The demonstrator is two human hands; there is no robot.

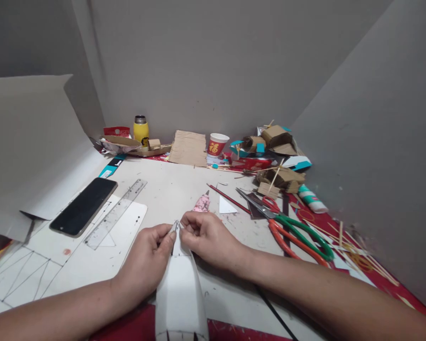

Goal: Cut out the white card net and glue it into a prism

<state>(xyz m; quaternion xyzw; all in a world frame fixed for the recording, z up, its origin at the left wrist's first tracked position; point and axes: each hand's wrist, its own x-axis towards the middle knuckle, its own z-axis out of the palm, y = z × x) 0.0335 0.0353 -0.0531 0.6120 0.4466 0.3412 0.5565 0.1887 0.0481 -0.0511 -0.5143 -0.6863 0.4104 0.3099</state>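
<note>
A white folded paper model (181, 289) with a long, tapering body lies in front of me, its narrow tip pointing away. My left hand (152, 253) pinches the left side of that tip between thumb and fingers. From the other side, my right hand (208, 239) has its fingers closed on the tip's right edge. Thin pointed flaps show between the two hands. Just beyond my right hand is a pink patterned tool with a dark pointed nozzle (201, 202), partly hidden by the hand.
A black phone (84, 206) and clear ruler (116, 214) lie left. Green-handled scissors (300, 232), a red pencil (229, 198) and a white paper scrap (227, 205) lie right. Behind stand a yellow bottle (141, 130), paper cup (217, 145) and cardboard pieces (188, 148). Sticks litter the right edge.
</note>
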